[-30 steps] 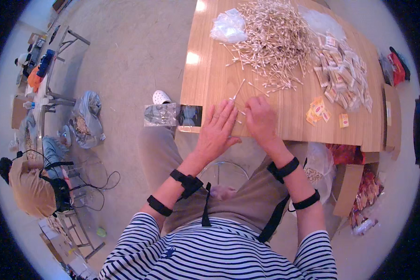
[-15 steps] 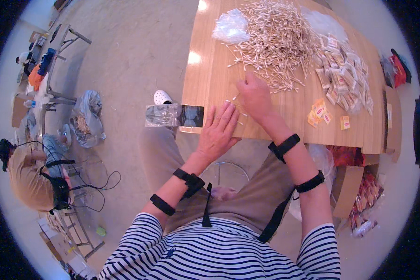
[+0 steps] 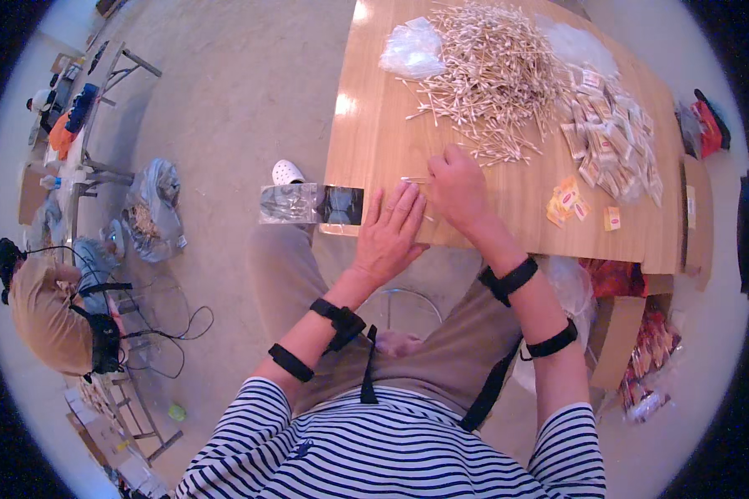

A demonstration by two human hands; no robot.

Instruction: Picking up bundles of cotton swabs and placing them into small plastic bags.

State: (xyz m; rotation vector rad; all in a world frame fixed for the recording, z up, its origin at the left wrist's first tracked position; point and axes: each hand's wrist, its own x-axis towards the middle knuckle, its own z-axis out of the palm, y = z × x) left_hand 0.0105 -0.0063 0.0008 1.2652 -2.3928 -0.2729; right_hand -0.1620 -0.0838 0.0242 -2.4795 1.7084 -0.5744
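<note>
At the table's near left edge my left hand lies flat, palm down, fingers stretched out together. My right hand is closed just to its right, its fingertips pinched at the end of a cotton swab. The swab's white tip points left, past my left fingertips. Another swab's tip peeks out beside the left hand; what lies under that palm is hidden. Beyond both hands spreads a big heap of cotton swabs. A flat clear-and-black packet juts over the table edge left of my left hand.
Filled swab packs pile up at the right of the wooden table. Small yellow-and-white cards lie nearer me. Clear plastic bags sit at the back left. Below right stands an open cardboard box. A person sits far left.
My right hand has come from the near edge of the heap toward me, close to the left fingertips, with a swab at its fingers. The left hand stays put.
</note>
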